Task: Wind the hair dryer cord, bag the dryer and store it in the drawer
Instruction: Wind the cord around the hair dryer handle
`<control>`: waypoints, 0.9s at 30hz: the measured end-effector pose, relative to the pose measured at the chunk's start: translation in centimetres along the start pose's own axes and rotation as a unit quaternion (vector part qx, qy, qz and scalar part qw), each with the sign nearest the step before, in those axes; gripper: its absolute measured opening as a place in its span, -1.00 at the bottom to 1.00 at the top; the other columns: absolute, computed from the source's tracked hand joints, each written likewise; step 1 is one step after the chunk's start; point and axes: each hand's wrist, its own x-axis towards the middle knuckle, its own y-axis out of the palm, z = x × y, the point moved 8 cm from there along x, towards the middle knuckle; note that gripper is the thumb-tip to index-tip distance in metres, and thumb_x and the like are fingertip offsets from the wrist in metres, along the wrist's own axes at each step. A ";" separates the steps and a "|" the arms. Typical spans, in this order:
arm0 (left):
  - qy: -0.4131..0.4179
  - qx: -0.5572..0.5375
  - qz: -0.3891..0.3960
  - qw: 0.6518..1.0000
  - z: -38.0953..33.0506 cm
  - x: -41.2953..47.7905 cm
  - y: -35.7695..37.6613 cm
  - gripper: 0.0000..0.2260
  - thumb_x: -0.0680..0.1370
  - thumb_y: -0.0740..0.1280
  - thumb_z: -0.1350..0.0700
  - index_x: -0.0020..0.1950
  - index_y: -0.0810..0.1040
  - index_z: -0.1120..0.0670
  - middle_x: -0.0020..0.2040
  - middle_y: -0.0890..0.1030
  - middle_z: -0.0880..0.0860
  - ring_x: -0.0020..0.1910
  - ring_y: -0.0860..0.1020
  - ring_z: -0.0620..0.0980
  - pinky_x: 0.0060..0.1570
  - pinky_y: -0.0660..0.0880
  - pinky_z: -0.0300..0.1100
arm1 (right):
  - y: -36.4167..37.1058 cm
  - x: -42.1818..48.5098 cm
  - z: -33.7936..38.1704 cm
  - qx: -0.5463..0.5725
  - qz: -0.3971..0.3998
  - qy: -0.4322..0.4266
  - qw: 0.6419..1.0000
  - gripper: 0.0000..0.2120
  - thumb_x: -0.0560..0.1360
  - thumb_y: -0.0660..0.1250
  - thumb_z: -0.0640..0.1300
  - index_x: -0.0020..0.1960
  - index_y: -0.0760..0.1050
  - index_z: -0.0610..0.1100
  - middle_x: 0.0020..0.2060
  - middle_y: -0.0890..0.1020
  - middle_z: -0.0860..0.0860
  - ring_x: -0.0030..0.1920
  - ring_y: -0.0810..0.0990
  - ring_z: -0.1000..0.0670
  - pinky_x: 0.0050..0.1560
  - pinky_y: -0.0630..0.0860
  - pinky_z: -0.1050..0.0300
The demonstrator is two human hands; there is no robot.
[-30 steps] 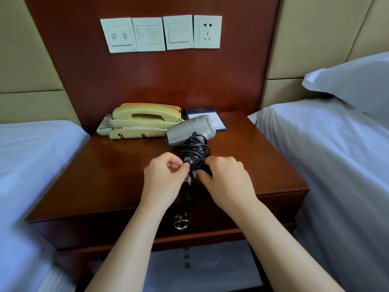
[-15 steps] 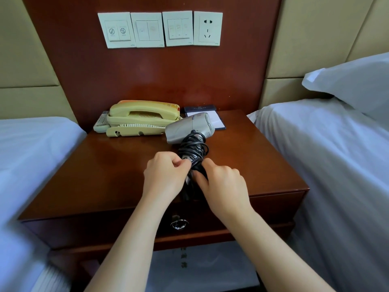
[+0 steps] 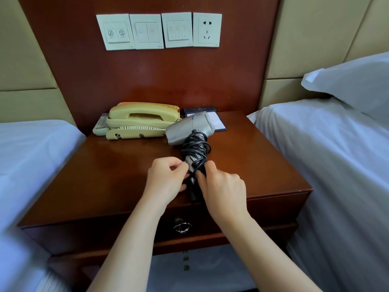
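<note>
Pinch from both sides: left grip (image 3: 166, 180) and right grip (image 3: 221, 186) hold the black cord (image 3: 195, 147) wound round the dryer (image 3: 187, 129) handle. Dryer lies on the table (image 3: 105, 175), just right of the phone (image 3: 143, 121), above the closed drawer (image 3: 273, 209).

Wooden nightstand (image 3: 105, 175): phone (image 3: 143, 121), remote (image 3: 100, 125), notepad (image 3: 220, 125), hair dryer (image 3: 187, 129) on top.

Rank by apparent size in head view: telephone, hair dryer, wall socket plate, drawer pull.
1. Telephone and hair dryer: about alike, dryer partly hidden, so unranked.
2. Wall socket plate.
3. Drawer pull.
</note>
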 end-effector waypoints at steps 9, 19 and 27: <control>0.075 0.093 0.026 0.992 -1.1 -0.1 0.4 -0.78 0.55 0.18 0.18 -0.30 0.37 0.17 -0.35 0.41 0.04 -0.29 0.43 -0.04 -0.38 0.56 -0.29 | 0.8 0.5 0.0 0.175 0.053 -0.013 0.983 -0.86 0.62 0.08 -0.09 -0.01 0.31 -0.16 -0.24 0.54 -0.06 -0.22 0.53 -0.17 -0.26 0.27 0.09; 0.138 0.127 -0.049 0.981 -1.5 -0.4 0.3 -0.95 0.55 0.25 0.13 -0.10 0.46 0.07 -0.04 0.56 0.08 -0.09 0.52 0.00 -0.04 0.43 -0.24 | 0.4 1.0 -1.7 0.291 0.021 0.057 0.955 -0.88 0.57 0.20 -0.16 -0.10 0.47 -0.15 -0.37 0.56 0.02 -0.37 0.51 0.03 -0.34 0.44 0.17; 0.124 0.076 0.003 0.989 -1.5 -0.4 2.6 -0.59 0.58 0.25 0.07 0.42 0.38 0.11 0.31 0.54 0.09 0.24 0.52 -0.05 0.12 0.36 -0.44 | 0.0 1.1 -5.1 0.339 0.033 0.157 0.927 -0.77 0.51 0.29 0.03 -0.12 0.53 -0.15 -0.33 0.60 0.07 -0.30 0.54 0.17 -0.30 0.42 0.46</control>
